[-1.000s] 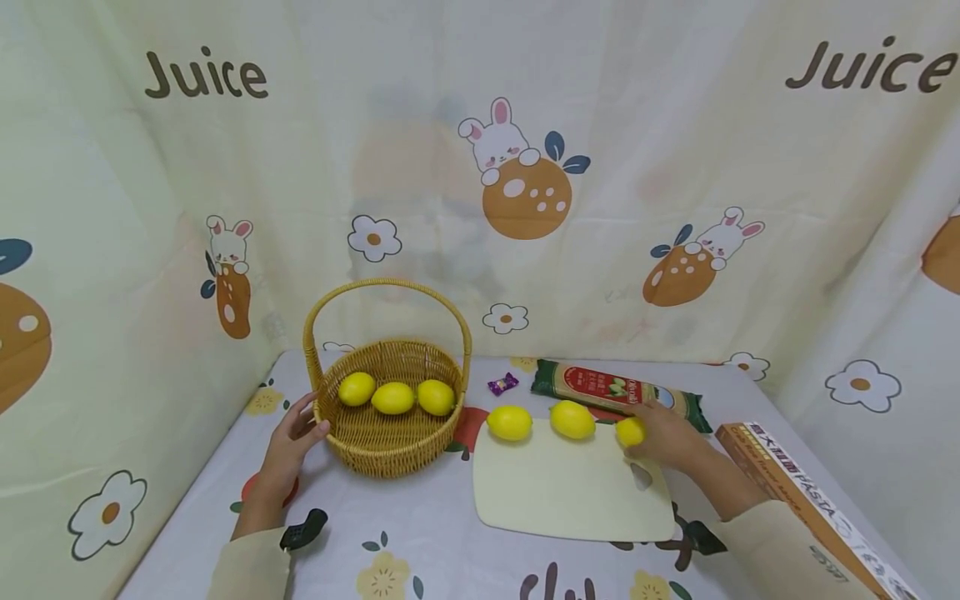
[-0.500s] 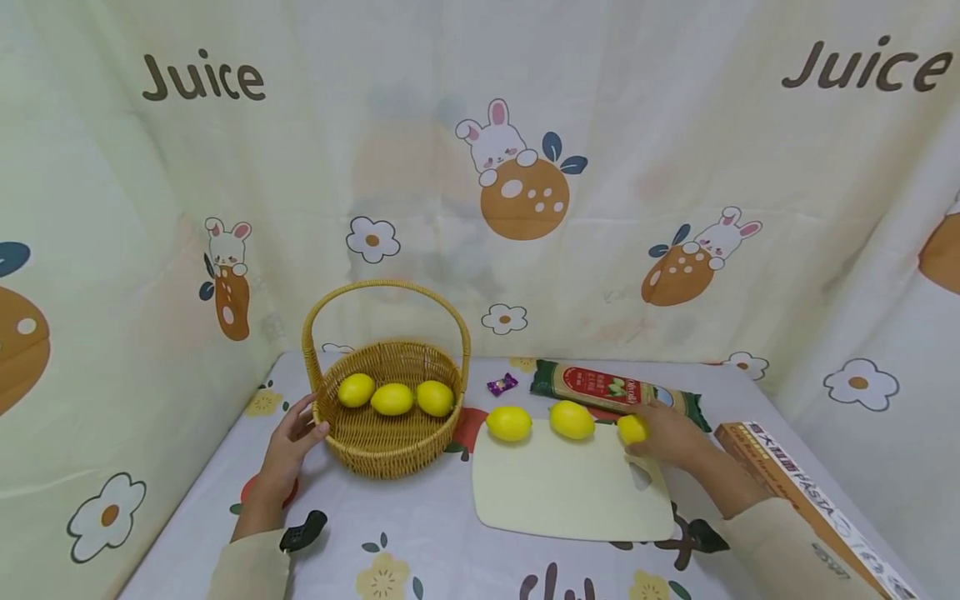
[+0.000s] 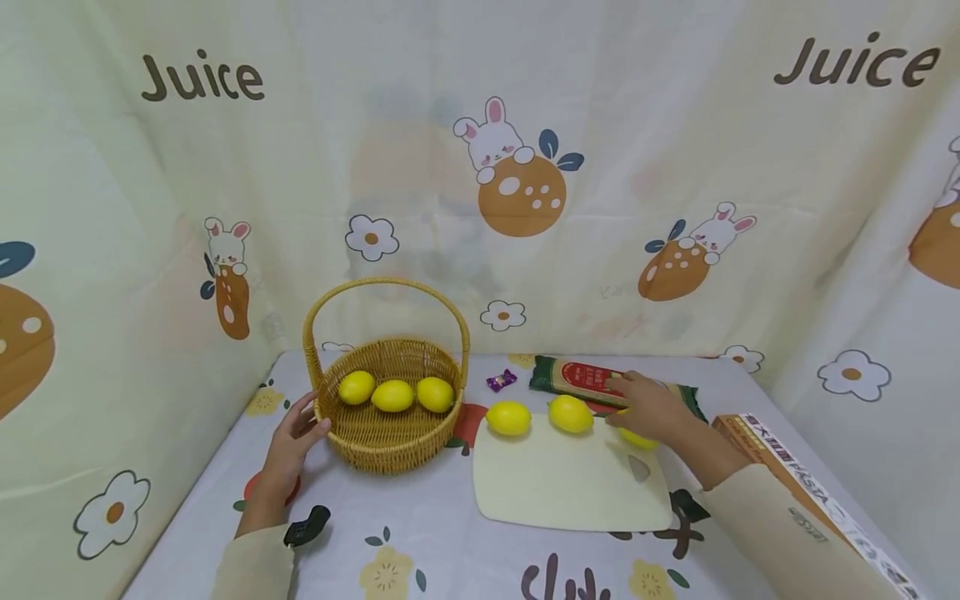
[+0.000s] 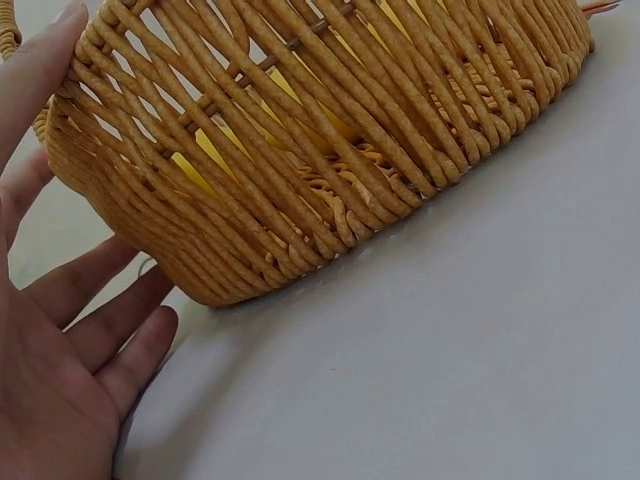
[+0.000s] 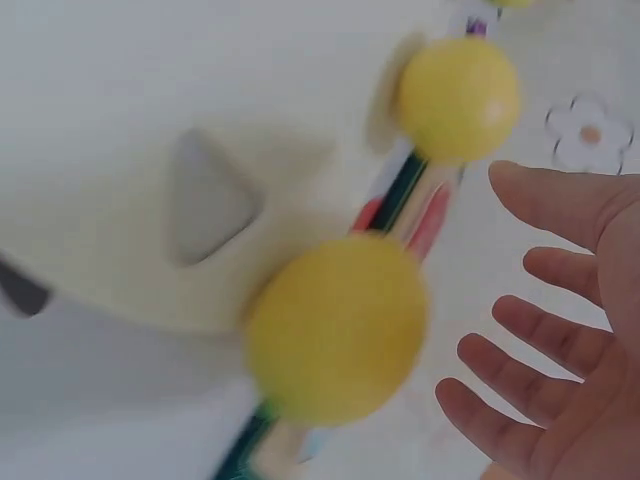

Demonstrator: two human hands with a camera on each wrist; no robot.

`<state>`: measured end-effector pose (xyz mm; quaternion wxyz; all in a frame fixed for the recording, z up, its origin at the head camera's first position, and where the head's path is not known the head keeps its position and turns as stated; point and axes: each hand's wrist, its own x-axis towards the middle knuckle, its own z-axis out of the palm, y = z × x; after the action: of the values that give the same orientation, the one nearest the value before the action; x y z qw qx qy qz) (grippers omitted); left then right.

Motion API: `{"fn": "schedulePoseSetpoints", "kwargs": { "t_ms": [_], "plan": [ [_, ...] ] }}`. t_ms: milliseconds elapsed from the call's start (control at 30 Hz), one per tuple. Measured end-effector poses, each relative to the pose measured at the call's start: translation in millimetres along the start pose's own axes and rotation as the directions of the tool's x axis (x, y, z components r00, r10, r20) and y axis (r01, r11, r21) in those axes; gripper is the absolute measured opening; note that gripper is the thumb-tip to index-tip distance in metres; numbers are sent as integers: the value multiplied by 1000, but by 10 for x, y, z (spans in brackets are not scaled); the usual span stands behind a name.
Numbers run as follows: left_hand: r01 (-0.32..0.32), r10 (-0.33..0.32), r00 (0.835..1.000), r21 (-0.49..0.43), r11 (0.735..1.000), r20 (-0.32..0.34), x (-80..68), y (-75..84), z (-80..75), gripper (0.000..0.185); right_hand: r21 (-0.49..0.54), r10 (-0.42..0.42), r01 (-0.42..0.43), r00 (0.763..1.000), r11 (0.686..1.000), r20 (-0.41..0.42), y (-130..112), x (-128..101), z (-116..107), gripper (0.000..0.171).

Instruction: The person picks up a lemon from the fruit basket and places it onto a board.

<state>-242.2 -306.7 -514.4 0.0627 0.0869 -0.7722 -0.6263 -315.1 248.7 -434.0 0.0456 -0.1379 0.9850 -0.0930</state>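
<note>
**Three lemons in the basket, three still by the cutting board**

From the head view we count six lemons. Three lie side by side in the wicker basket [image 3: 386, 417]: one [image 3: 356, 387], a second [image 3: 392, 396] and a third [image 3: 436, 394]. Three remain outside it: two on the far edge of the cream cutting board [image 3: 570, 487], at [image 3: 508, 418] and [image 3: 571, 414], and one [image 3: 639, 439] half hidden beneath our right hand [image 3: 651, 406]. We judge the work half done, with half the fruit still left on the board. Behind the board lies one green pasta packet [image 3: 577, 377], one purple sweet [image 3: 501, 381] and, at the right edge of the worktop [image 3: 420, 517], one long pasta box [image 3: 802, 492].

At the left wrist, our left hand [image 4: 60, 370] rests against the basket's woven wall [image 4: 330, 150], fingers straight and relaxed; yellow shows through the weave.

At the right wrist, the fingers [image 5: 560, 345] are spread apart and grip nothing. The nearest lemon [image 5: 338, 325], blurred, sits just beside the palm; another [image 5: 458, 98] lies beyond.
</note>
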Motion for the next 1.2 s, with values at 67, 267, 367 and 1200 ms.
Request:
{"fn": "schedulePoseSetpoints", "kwargs": {
  "t_ms": [67, 267, 367, 1200],
  "plan": [
    [2, -2, 1000, -3, 1000, 2, 13, 1, 4, 74, -23, -46, 46, 999, 999, 1, -132, 28, -50, 68],
    [10, -10, 1000, -13, 1000, 8, 21, -3, 7, 72, -64, -159, 160, 987, 985, 30, -622, 129, -70, 59],
    [8, -8, 1000, -13, 1000, 4, 21, -1, 3, 71, -79, -214, 214, 977, 974, 10, -917, 206, -56, 54],
    [10, -10, 1000, -6, 1000, 9, -20, 4, -3, 71, -130, -482, 483, 875, 866, 38, -2379, 567, 135, 41]
  ]
}}
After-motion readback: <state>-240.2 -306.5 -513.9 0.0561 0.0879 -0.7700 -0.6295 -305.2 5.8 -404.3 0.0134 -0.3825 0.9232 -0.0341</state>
